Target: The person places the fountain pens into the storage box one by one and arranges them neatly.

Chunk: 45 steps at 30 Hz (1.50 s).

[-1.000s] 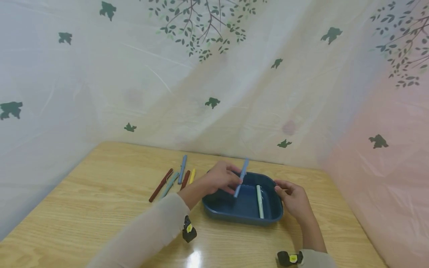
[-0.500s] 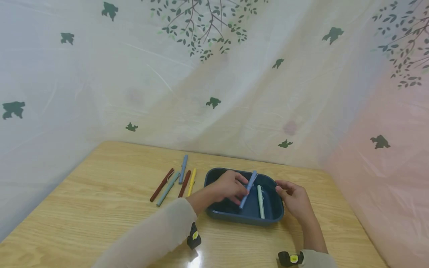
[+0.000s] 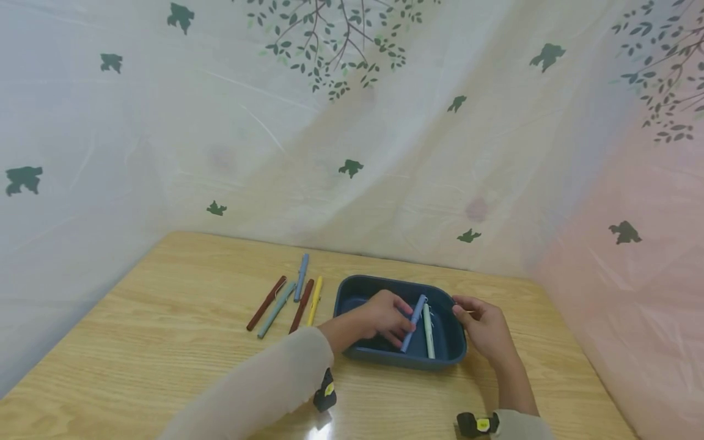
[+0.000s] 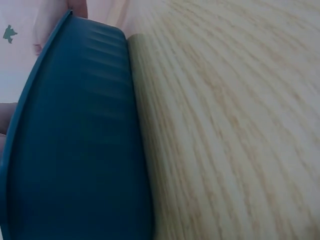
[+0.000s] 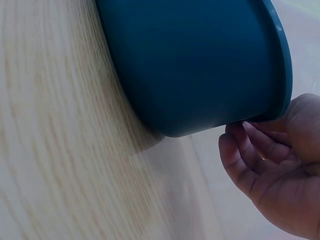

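Observation:
Inside the dark blue dish (image 3: pixel 387 357), my left hand (image 3: pixel 385 318) pinches a blue pen (image 3: pixel 417 315) between thumb and fingers, low over the bottom. The pen leans a little to the right, close beside a pale green pen (image 3: pixel 429 333) lying in the dish's right part. My right hand (image 3: pixel 484 327) grips the dish's right rim, thumb on top. In the right wrist view its curled fingers (image 5: pixel 240 160) show beneath the rim. The left wrist view is mostly filled by the dish's outer wall (image 4: pixel 80 130).
Left of the dish, several pens lie on the wooden table (image 3: pixel 181 330): a dark red pen (image 3: pixel 266 304), a teal pen (image 3: pixel 277 310), a blue pen (image 3: pixel 301 278), another dark red pen (image 3: pixel 302 305) and a yellow pen (image 3: pixel 315 299). A patterned curtain (image 3: pixel 308 153) hangs behind.
My left hand has carried the blue pen rightward and down into the dish, beside the pale green pen. My right hand has stayed on the rim.

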Tool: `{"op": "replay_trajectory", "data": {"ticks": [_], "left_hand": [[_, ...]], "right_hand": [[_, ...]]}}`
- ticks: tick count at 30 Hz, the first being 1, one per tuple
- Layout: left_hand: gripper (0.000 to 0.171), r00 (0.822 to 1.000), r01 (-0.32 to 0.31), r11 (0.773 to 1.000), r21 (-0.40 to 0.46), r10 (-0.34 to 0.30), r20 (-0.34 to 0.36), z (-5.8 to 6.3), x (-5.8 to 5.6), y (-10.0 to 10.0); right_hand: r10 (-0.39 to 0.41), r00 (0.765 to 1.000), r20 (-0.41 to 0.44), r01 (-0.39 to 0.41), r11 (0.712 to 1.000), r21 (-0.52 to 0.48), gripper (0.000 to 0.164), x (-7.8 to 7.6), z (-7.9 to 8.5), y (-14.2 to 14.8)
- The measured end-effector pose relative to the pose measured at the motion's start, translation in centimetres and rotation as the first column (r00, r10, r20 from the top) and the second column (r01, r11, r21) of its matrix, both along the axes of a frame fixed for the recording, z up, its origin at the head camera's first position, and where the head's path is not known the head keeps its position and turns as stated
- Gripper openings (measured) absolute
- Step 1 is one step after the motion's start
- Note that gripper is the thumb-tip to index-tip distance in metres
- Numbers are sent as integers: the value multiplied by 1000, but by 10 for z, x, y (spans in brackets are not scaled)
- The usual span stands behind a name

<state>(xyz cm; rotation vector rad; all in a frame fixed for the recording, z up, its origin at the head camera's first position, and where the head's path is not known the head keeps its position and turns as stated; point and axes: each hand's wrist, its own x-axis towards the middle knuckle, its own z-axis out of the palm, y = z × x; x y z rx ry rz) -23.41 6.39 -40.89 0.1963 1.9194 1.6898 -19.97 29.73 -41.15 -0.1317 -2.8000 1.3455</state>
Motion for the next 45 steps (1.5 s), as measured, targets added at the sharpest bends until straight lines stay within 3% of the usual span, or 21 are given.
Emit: {"op": "replay_trajectory", "data": {"ticks": [13,26,37,45], "left_hand": [[26,999,22,998,-58,-21,24,-9,1,3],[24,998,57,989,-139,-62,-28,-6,-1,6],[23,996,33,974,-226,-51,-73,1,1,9],[24,997,20,975,-222,-34,-63,2,1,10]], "right_hand": [[-3,1000,6,3,1000,12,36,-1,-1,1],[-6,1000,18,6,1000,8,37,-1,1,0],[10,1000,1,-10,1000,11,37,-2,0,1],[11,1000,-1,-11,1000,10,37,-2,0,0]]}}
